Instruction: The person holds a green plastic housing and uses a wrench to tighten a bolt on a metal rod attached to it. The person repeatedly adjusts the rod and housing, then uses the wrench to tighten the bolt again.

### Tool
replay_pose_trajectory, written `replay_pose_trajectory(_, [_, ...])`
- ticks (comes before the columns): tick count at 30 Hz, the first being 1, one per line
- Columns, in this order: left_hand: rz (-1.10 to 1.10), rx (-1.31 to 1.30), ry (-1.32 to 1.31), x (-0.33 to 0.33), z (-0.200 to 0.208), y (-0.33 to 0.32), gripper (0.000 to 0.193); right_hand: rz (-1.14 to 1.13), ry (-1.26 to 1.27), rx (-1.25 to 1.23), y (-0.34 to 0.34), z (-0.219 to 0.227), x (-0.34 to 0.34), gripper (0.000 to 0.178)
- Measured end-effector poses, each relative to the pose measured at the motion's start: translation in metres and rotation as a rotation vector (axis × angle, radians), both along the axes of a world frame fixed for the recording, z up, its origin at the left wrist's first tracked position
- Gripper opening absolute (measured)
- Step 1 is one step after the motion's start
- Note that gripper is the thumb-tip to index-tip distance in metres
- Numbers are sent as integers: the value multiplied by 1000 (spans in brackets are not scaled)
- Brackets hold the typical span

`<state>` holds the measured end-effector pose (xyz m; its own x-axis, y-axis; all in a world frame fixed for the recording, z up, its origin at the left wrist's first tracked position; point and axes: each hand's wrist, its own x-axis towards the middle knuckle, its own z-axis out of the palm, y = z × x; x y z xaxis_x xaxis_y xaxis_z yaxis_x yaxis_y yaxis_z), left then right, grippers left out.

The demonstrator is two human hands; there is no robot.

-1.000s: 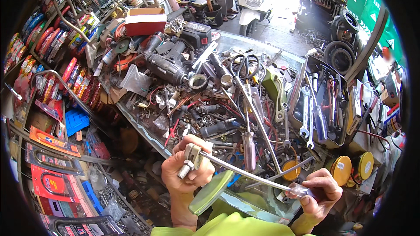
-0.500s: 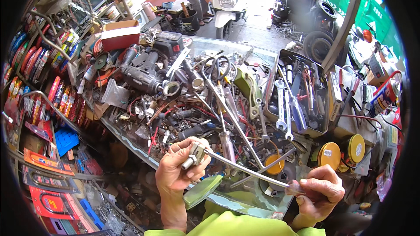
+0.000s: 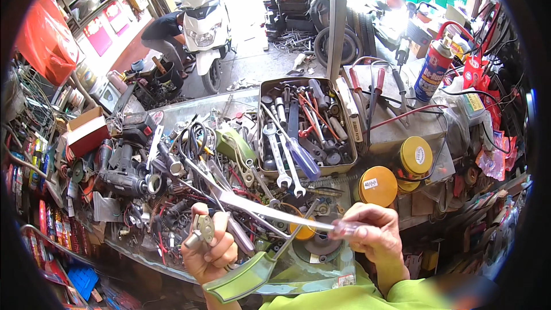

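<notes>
My left hand (image 3: 213,252) grips a small grey metal block with a round stub (image 3: 202,231), its fingers curled behind it. In my right hand (image 3: 374,232) is a screwdriver, held by its clear handle (image 3: 346,229). The screwdriver's long pale shaft (image 3: 275,213) is smeared by motion and points left. Its tip lies just above and right of my left fingers, apart from the block. By my left wrist is an olive-green curved piece (image 3: 244,277) at the glass tabletop's near edge.
Loose parts and tools heap the glass-topped table (image 3: 189,106). A metal tool tin (image 3: 336,167) holds wrenches and screwdrivers. Yellow-lidded round tins (image 3: 377,186), a spray can (image 3: 433,69) and a cordless impact driver (image 3: 123,175) surround the work. Beyond, a person (image 3: 166,37) bends beside a white scooter (image 3: 205,28).
My view has swung right, shifting the scene left. The screwdriver's tip has come away from the metal block. My left hand has turned the block.
</notes>
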<state>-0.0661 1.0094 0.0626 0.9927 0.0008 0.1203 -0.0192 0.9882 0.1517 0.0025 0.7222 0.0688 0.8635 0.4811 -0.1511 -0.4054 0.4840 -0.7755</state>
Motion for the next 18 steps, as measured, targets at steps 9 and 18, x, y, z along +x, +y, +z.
replay_pose_trajectory(9, [-268, -200, -16, 38, -2, -40, 30, 196, -120, -280, 50, -8, -13, 42])
replay_pose_trajectory(18, [106, 45, 179, 35, -8, -37, 42, 133, -286, -266, 72, -12, -13, 38])
